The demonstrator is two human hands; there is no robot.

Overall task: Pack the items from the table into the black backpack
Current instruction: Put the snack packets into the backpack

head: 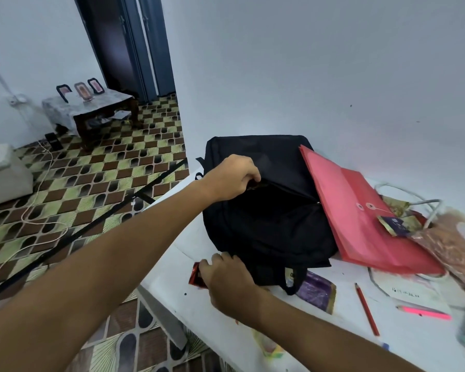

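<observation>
I take the black fabric backpack as my landmark; it lies flat on the white bench with its main opening gaping toward me. At the backpack's upper left edge, my left hand is curled around the rim of the opening, pinching the fabric and lifting it so the mouth stays wide. Just below the backpack's lower left corner, my right hand rests over a small red foil packet; the fingers bend down onto it, but I cannot tell whether they have closed around it yet.

Under the backpack's bottom edge, beside its loose strap, lies a purple foil sachet. To the right of the backpack a flat red plastic document envelope leans against its side. Further right lie a red pencil, a pink pen on some white papers, and a brown patterned gift bag with white cord handles.

I judge the step in hand to be collecting the red packet. The next move calls for a firm pinch, a lift over the backpack's lower edge, and a drop into the held-open mouth.
</observation>
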